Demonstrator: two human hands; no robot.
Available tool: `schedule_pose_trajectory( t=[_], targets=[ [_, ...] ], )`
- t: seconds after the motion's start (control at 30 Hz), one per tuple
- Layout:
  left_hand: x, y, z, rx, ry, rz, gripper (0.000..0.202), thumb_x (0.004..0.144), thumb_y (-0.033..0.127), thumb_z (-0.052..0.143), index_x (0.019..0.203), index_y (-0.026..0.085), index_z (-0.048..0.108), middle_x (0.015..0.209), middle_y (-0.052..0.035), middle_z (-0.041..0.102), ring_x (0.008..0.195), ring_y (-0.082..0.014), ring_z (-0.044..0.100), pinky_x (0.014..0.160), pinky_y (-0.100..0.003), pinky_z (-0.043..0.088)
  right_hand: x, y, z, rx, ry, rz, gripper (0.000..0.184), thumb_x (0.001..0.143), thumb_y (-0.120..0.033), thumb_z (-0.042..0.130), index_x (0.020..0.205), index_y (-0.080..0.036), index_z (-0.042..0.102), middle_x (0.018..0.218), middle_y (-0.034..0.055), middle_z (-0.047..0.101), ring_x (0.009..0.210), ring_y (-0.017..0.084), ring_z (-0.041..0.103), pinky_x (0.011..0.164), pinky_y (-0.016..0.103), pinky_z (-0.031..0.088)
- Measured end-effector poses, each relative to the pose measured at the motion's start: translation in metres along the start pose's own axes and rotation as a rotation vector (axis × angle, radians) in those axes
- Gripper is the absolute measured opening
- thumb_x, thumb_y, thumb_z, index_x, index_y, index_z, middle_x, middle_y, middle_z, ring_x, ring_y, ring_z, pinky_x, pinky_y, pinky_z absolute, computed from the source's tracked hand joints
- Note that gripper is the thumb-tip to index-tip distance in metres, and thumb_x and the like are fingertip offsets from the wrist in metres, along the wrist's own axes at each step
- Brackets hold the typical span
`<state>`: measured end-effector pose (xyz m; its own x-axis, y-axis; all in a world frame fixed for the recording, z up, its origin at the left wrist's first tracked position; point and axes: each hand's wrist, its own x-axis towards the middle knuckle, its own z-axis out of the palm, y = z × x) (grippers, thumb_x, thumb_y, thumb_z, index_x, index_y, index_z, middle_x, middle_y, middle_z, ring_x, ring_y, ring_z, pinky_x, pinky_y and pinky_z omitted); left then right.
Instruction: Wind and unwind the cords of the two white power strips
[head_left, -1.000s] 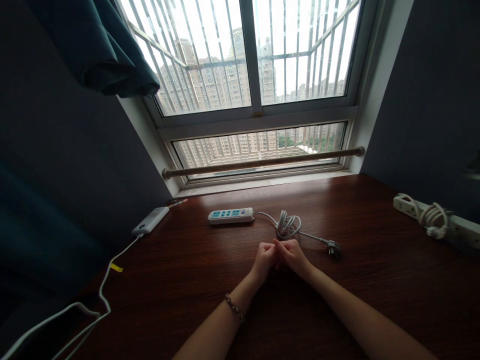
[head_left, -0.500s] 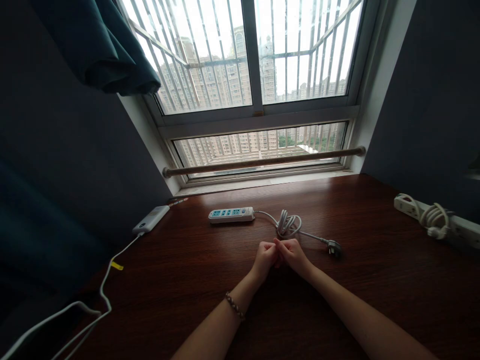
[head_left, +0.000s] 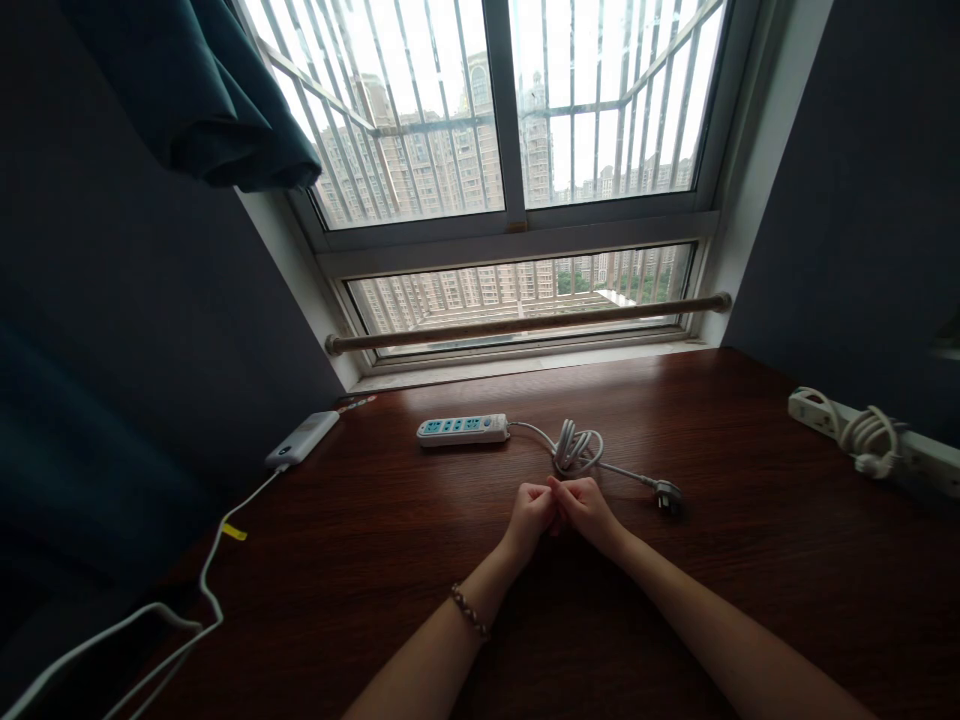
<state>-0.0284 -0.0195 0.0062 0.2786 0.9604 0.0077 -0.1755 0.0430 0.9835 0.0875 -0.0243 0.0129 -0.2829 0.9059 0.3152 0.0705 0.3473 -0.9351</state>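
My left hand (head_left: 529, 514) and my right hand (head_left: 588, 508) rest together on the wooden table, both closed into loose fists with thumbs touching. No object shows in either one; the undersides of the fingers are hidden. Just beyond them lies the coiled grey-white cord (head_left: 576, 448) of a power strip, close to my knuckles. Its white body with blue sockets (head_left: 462, 430) lies to the left, farther back. On the right the cord ends in a plug (head_left: 667, 496) with its prongs toward me.
A white box-shaped device (head_left: 304, 438) with a white cable (head_left: 212, 560) lies at the left edge; a yellow tag (head_left: 234, 532) is near the cable. Another power strip (head_left: 926, 455), its cord bundled, sits at the right. A rail (head_left: 525, 325) crosses the window behind the table (head_left: 360, 620).
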Motion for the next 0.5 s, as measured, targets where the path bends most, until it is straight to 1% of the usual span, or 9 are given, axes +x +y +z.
schedule_pose_trajectory(
  t=[0.13, 0.5],
  targets=[
    [-0.0001, 0.0003, 0.0002, -0.006, 0.001, 0.001, 0.053, 0.064, 0.056, 0.060, 0.033, 0.018, 0.039, 0.027, 0.0045, 0.030, 0.026, -0.0071, 0.032, 0.032, -0.022, 0.016, -0.0001, -0.0010, -0.0002, 0.001, 0.000, 0.002, 0.055, 0.087, -0.049, 0.045, 0.043, -0.015, 0.050, 0.038, 0.0006, 0.054, 0.037, 0.011, 0.054, 0.037, 0.017, 0.032],
    [-0.0046, 0.0082, 0.0048, -0.020, 0.000, 0.006, 0.053, 0.065, 0.055, 0.059, 0.033, 0.018, 0.038, 0.028, 0.0047, 0.031, 0.026, -0.0059, 0.031, 0.032, -0.022, 0.019, -0.0004, 0.0003, 0.0003, -0.009, 0.005, -0.006, 0.056, 0.087, -0.050, 0.043, 0.043, -0.015, 0.052, 0.038, 0.0005, 0.054, 0.038, 0.011, 0.055, 0.037, 0.018, 0.032]
  ],
)
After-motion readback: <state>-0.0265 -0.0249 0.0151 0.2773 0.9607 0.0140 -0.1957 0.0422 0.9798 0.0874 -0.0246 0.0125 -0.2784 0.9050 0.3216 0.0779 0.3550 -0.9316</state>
